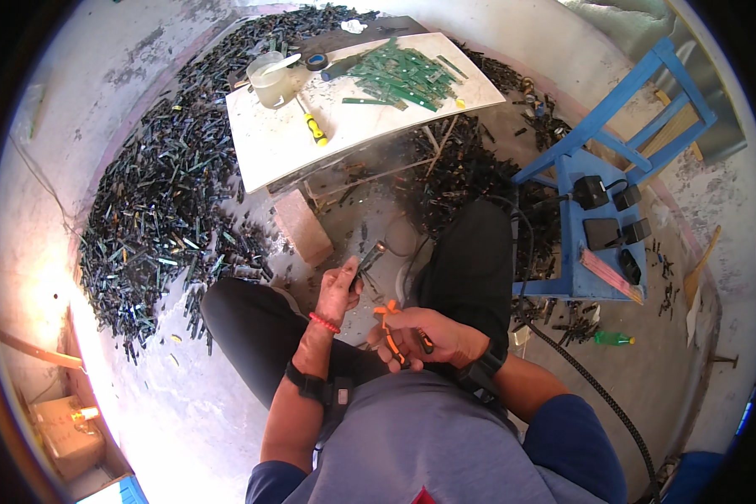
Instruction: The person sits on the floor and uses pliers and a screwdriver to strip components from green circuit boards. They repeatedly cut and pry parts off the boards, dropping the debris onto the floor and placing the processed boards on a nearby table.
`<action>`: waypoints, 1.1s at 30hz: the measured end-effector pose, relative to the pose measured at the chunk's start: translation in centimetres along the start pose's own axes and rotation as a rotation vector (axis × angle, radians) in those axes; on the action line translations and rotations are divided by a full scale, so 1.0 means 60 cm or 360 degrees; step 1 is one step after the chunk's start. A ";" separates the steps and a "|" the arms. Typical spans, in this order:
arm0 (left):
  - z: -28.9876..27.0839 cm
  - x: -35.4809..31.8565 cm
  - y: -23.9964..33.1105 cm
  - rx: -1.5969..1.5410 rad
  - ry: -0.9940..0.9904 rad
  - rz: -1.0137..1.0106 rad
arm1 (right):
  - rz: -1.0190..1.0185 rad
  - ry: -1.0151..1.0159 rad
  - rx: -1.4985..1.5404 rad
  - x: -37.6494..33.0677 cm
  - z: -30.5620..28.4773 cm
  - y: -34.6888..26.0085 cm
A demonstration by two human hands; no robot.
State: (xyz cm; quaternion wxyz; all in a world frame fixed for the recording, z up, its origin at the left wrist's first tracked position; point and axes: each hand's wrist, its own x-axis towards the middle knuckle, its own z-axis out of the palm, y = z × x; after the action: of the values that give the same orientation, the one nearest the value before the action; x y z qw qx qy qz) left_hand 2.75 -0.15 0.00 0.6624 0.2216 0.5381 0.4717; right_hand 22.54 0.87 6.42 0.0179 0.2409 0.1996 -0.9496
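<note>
My left hand (338,292), with a red bead bracelet at its wrist, is closed around a short dark strip (372,254) whose end sticks out past the fingers, away from me. Just right of it, in front of my belly, my right hand (437,330) grips orange-and-black-handled pliers (390,329). The fingers partly cover the pliers, and their jaws are hard to make out. The tool and the dark strip are apart. Both hands are over my lap, between my bent knees.
Ahead stands a low white-topped table (265,155) with green circuit-board strips (407,74), a yellow-black screwdriver (312,124), a plastic jug (269,84) and tape (317,61). Dark strips (155,218) heap at left. A brick (302,227) lies nearby; a blue chair (569,260) holds black adapters at right.
</note>
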 end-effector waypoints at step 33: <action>-0.004 0.021 -0.031 0.0199 0.0254 0.0253 | -0.0225 0.0971 -0.0934 0.037 0.011 0.024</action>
State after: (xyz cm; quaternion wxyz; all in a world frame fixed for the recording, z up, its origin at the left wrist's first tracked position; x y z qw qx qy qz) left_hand 3.18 0.07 -2.20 0.5630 0.2662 0.5983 0.5042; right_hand 20.48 -0.60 5.39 -0.0393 0.4810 0.4735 -0.7368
